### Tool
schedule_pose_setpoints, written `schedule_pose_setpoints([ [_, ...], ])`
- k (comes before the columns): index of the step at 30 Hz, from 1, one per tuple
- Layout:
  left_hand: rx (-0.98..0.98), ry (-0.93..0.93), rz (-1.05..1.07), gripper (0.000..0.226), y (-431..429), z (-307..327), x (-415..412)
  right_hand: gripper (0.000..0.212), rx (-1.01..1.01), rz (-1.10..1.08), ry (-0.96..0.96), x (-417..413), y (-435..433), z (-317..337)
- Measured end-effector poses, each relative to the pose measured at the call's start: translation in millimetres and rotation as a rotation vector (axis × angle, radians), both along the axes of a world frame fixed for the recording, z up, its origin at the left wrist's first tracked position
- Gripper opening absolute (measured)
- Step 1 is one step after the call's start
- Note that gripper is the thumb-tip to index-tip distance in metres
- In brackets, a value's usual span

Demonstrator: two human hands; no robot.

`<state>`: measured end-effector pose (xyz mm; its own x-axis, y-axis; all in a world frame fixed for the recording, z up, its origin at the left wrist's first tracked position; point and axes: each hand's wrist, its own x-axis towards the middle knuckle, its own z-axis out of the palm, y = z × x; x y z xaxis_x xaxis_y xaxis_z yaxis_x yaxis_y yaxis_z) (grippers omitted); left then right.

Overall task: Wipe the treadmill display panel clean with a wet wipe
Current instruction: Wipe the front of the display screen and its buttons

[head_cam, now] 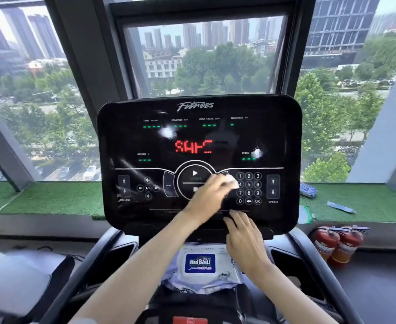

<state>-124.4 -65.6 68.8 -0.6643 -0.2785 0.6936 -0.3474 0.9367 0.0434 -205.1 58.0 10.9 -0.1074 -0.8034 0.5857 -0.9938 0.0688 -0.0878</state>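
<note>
From my remote seat, the big window [52, 90] fills the top of the frame with city and trees beyond. Below it, dead centre, is the black treadmill display panel [286, 136], powered up, with red letters glowing in the middle and green dashes above.

Down at bottom centre, a pack of wipes [199, 263] lies in the console tray. At the right edge, two red fire extinguishers [337, 244] stand on the floor.

Now the hands. The left hand [206, 195] reaches across from the lower left, blurred with motion, its fingers bunched around the wet wipe [231, 183]. It presses the wipe onto the panel between the round start button and the number keypad. The right hand [243, 237] lies along the panel's bottom edge just right of centre. Its fingers are fairly straight and grip nothing; I read that as steadying.

Progress, as I judge it: we're mid-job. The wipe is on the lower middle band. I see pale patches near the upper readouts and beside the speed readout, but I can't tell glare from smear. The top row, the incline keys at lower left and the speed arrows at lower right look like ground left to cover.
</note>
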Motion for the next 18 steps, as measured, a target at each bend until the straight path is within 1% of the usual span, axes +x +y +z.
schedule_pose_setpoints([
  [1, -0.021, -0.097, -0.082, 0.042, -3.2, 7.1, -3.2, 0.043, 0.013, 0.009, 0.007, 3.3, -2.5, -0.1],
  [2, -0.010, -0.117, -0.084, 0.045, -10.8, 20.3, -1.8, 0.044, 0.023, 0.016, 0.013, 6.6, -5.0, 0.2],
  [3, 0.009, -0.056, -0.026, 0.044, -21.8, 33.5, 3.7, 0.042, 0.028, 0.018, 0.019, 9.6, -6.9, 1.1],
  [4, 0.044, 0.044, 0.050, 0.041, -33.6, 47.9, 11.2, 0.040, 0.032, 0.022, 0.026, 12.1, -8.4, 2.5],
  [5, 0.102, 0.182, 0.135, 0.037, -46.8, 59.1, 24.5, 0.043, 0.039, 0.023, 0.030, 14.7, -9.4, 4.7],
  [6, 0.156, 0.318, 0.225, 0.034, -62.1, 65.6, 41.3, 0.050, 0.059, 0.026, 0.031, 16.6, -10.3, 6.4],
  [7, 0.208, 0.454, 0.311, 0.032, -74.6, 66.0, 59.6, 0.056, 0.082, 0.027, 0.030, 18.1, -10.8, 7.0],
  [9, 0.323, 0.687, 0.500, 0.032, -85.1, 52.8, 90.0, 0.061, 0.110, 0.020, 0.022, 21.5, -10.7, 6.6],
  [10, 0.358, 0.749, 0.580, 0.034, -82.5, 39.1, 94.8, 0.062, 0.115, 0.014, 0.016, 22.7, -11.4, 5.2],
  [11, 0.353, 0.755, 0.623, 0.037, -72.4, 24.7, 92.0, 0.063, 0.117, 0.008, 0.012, 23.9, -12.4, 3.2],
  [12, 0.301, 0.701, 0.604, 0.041, -58.2, 10.5, 83.0, 0.063, 0.119, 0.002, 0.012, 25.3, -13.9, 1.4],
  [13, 0.223, 0.589, 0.528, 0.043, -43.0, -0.6, 70.6, 0.064, 0.124, -0.001, 0.016, 26.9, -15.4, 0.2],
  [15, 0.067, 0.253, 0.256, 0.042, -19.2, -7.3, 44.5, 0.063, 0.145, -0.002, 0.026, 29.9, -18.7, -1.4],
  [16, 0.023, 0.090, 0.132, 0.042, -16.4, -3.1, 34.4, 0.064, 0.154, 0.000, 0.025, 31.2, -20.5, -1.1],
  [17, 0.014, -0.013, 0.053, 0.043, -21.4, 5.9, 28.7, 0.064, 0.158, 0.003, 0.023, 32.7, -22.1, -0.2],
  [18, 0.027, -0.040, 0.034, 0.044, -29.5, 19.2, 28.2, 0.065, 0.159, 0.011, 0.021, 34.3, -23.7, 1.0],
])
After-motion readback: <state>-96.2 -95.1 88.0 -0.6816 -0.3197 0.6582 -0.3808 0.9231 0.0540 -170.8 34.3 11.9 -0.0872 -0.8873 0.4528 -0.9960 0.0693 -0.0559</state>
